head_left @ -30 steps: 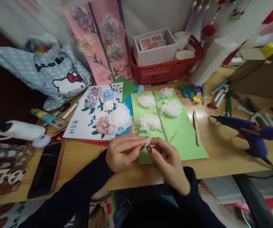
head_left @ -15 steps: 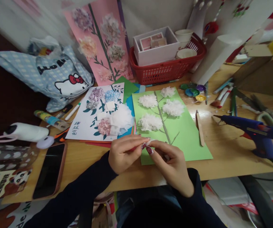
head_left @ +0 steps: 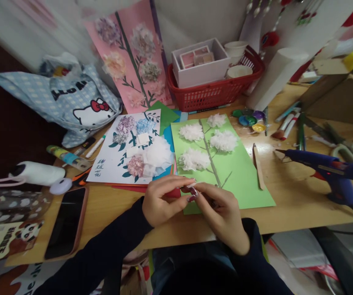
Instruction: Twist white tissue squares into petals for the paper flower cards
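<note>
My left hand and my right hand meet above the near edge of a green sheet. A small white piece of thin paper is pinched between their fingertips, mostly hidden by the fingers. The sheet bears a painted grey stem and several ruffled white paper flowers. Left of it, a pile of thin white paper pieces rests on a white sheet with coloured flower pictures and dark leaves.
A blue glue gun stands at right, near a wooden stick on the green sheet. Small paint pots and a red basket are behind. Leftward lie a phone, a white bottle and a checked bag.
My fingertips have shifted around the white paper piece, with the left thumb now lower beside the right one. Both hands stay in nearly the same place; the camera has tilted slightly.
</note>
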`<state>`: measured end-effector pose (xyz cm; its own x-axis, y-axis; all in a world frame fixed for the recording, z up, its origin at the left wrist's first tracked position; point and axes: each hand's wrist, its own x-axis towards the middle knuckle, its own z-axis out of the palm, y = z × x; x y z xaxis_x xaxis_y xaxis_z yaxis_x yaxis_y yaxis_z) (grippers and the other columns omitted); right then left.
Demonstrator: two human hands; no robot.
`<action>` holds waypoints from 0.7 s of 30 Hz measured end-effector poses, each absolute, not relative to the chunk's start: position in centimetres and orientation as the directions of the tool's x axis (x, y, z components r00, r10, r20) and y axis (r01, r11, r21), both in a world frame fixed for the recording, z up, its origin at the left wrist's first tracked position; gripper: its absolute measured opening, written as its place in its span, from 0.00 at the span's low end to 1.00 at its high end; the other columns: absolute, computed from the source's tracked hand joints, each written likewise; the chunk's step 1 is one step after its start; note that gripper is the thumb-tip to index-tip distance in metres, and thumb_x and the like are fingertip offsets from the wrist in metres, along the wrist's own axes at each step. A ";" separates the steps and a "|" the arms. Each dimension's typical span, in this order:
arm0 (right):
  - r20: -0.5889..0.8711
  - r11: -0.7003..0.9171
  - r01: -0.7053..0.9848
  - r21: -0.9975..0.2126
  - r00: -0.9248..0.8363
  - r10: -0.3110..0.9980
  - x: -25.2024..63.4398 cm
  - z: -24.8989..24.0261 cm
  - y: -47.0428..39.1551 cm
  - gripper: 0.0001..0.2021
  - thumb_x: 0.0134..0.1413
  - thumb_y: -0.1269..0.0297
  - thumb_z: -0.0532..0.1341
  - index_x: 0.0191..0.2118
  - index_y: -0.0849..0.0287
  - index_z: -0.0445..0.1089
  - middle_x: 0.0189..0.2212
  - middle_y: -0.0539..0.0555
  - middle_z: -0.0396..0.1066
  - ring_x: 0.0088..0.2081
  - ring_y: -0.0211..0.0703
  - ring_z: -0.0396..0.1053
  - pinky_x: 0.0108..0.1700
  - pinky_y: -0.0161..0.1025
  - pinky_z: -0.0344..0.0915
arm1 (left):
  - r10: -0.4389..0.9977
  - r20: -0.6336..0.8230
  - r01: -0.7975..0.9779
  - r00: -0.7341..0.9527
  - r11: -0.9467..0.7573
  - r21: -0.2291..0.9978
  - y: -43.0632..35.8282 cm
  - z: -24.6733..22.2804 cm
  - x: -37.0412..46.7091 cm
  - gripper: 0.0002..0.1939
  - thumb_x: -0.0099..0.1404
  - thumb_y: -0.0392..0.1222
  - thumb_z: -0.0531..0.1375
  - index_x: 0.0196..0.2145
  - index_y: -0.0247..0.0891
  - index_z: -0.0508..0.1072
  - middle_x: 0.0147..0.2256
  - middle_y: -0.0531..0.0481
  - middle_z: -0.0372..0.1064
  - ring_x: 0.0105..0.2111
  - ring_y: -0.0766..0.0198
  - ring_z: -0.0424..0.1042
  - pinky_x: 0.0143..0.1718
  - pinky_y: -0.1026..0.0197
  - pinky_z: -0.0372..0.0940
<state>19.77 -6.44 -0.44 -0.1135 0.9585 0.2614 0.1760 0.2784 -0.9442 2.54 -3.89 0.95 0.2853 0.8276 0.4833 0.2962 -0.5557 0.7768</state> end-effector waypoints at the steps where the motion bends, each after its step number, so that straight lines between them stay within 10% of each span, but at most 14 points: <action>1: 0.288 0.308 0.191 -0.932 -0.125 0.949 19.8 -0.4 -6.4 0.10 0.62 0.70 0.60 0.42 0.57 0.80 0.28 0.54 0.78 0.22 0.40 0.68 0.28 0.38 0.67 | 0.843 0.465 0.293 0.268 -0.532 0.794 -3.9 0.9 2.6 0.08 0.63 0.36 0.66 0.40 0.38 0.82 0.38 0.45 0.83 0.38 0.59 0.82 0.43 0.59 0.77; 8: 0.348 0.377 0.254 -0.891 -0.150 0.925 19.7 -0.2 -6.2 0.12 0.63 0.72 0.59 0.44 0.55 0.79 0.35 0.55 0.81 0.21 0.38 0.66 0.26 0.37 0.64 | 0.962 0.250 0.118 0.112 -0.262 0.958 -4.0 0.1 2.8 0.07 0.69 0.40 0.61 0.37 0.36 0.79 0.35 0.46 0.83 0.33 0.61 0.82 0.36 0.63 0.77; 15: 0.401 0.429 0.286 -0.857 -0.152 0.903 19.7 -0.9 -6.2 0.11 0.62 0.73 0.60 0.43 0.54 0.77 0.37 0.55 0.81 0.21 0.38 0.65 0.24 0.37 0.61 | 0.912 0.347 0.232 0.220 -0.394 0.889 -3.8 0.4 2.7 0.04 0.64 0.38 0.66 0.36 0.38 0.82 0.37 0.45 0.83 0.39 0.59 0.82 0.44 0.60 0.76; 21: 0.387 0.422 0.328 -0.845 -0.171 0.906 19.7 -0.7 -6.3 0.09 0.62 0.72 0.59 0.43 0.55 0.76 0.36 0.55 0.81 0.18 0.37 0.61 0.24 0.37 0.62 | 0.975 0.214 0.215 0.068 -0.223 0.951 -4.1 0.3 2.9 0.10 0.65 0.46 0.64 0.32 0.36 0.79 0.27 0.49 0.79 0.25 0.64 0.76 0.27 0.66 0.72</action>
<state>19.74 -6.27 -0.73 -0.1710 0.9062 0.3866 0.3285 0.4224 -0.8448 2.90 -4.08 0.31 0.0677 0.9746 0.2136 0.2152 -0.2233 0.9507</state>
